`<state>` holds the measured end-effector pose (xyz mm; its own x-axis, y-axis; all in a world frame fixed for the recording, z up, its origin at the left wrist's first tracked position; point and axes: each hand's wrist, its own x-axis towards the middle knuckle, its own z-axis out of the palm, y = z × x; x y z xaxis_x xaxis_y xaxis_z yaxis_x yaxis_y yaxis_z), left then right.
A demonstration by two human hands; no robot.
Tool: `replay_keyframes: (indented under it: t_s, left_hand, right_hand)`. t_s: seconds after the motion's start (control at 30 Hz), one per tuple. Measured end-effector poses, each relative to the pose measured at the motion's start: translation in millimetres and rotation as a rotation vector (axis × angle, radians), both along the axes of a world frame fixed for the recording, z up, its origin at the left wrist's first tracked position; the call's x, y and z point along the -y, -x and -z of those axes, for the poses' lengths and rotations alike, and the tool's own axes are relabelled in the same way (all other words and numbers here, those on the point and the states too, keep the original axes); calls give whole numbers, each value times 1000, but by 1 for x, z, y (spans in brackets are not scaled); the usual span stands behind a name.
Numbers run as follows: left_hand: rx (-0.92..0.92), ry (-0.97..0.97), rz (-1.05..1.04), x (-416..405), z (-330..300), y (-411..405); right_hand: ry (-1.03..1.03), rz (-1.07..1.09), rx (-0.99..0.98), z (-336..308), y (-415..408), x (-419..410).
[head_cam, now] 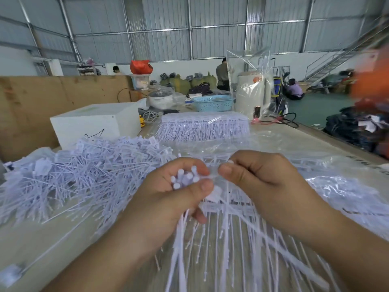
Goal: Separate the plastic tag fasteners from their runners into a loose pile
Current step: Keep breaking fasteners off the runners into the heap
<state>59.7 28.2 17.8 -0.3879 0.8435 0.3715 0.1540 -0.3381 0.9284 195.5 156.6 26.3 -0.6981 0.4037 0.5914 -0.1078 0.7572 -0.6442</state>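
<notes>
On the table [315, 144], seen from the head camera, the plastic tag fasteners are pale lilac-white: each a thin stem with a small flat rectangular paddle at one end. A loose pile [69, 175] of them lies tangled at the left, heaped in all directions. Farther back, a stack of fasteners still joined to their runners [202, 127] sits in neat comb-like rows on clear plastic wrap [284, 144]. More runner strips [235, 207] lie spread beneath the hands.

Some marks show on the side of the white box [94, 123] behind the pile, and faint print runs along the table's right edge; neither can be read.

The left hand [174, 197] is curled round a bundle of fasteners [184, 179], their round ends poking up between thumb and fingers and their stems hanging out below the palm. The right hand [259, 182] is held just beside it, thumb and forefinger pinched on a pale piece between the two hands; what it is cannot be told. Both forearms reach in from the lower edge, and the thumbs nearly meet.
</notes>
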Motion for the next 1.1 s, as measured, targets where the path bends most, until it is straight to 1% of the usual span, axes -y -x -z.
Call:
replay_keyframes:
  t_s: [0.1,0.17,0.23,0.27,0.3,0.37,0.43,0.53,0.6,0.73,0.87,0.97,1.03,1.1]
  left_hand:
    - [81,-61,-84,-4,0,-12]
    - [208,-72,-129,-4,-2,-9]
    - [327,-85,-158,-2,-6,0]
    - [331,-82,-168,0,-8,4]
    - [284,-66,-173,2,-7,8]
    - [132,-9,-150,3,-5,11]
    - [11,41,-81,3,0,9]
    - [-87,56,92,2,1,6]
    - [-94,57,159,3,0,7]
    - [-112,167,304,10,-4,14]
    - [-211,297,374,11,-3,20]
    - [-231,314,378,10,-1,21]
    - [-211,307,350,11,-1,21]
    - [-192,285,309,10,-2,21]
  right_hand:
    - [-132,172,-76,1,5,10]
    - [-226,288,-127,-1,3,10]
    - [-197,347,-171,-6,-2,1]
    - [-162,336,-178,-8,-5,-4]
    - [-127,283,-171,-8,-8,-9]
    - [-42,90,-111,-7,-10,-12]
    - [25,-108,19,0,-8,-10]
    - [55,-277,204,10,-3,-7]
    - [100,-336,231,12,-2,-6]
    - [67,-349,271,11,-1,-2]
    - [53,-334,277,11,-2,-2]
    - [25,-350,300,9,-1,2]
    - [-25,-305,307,7,-1,4]
    - [-24,-277,338,4,-3,0]
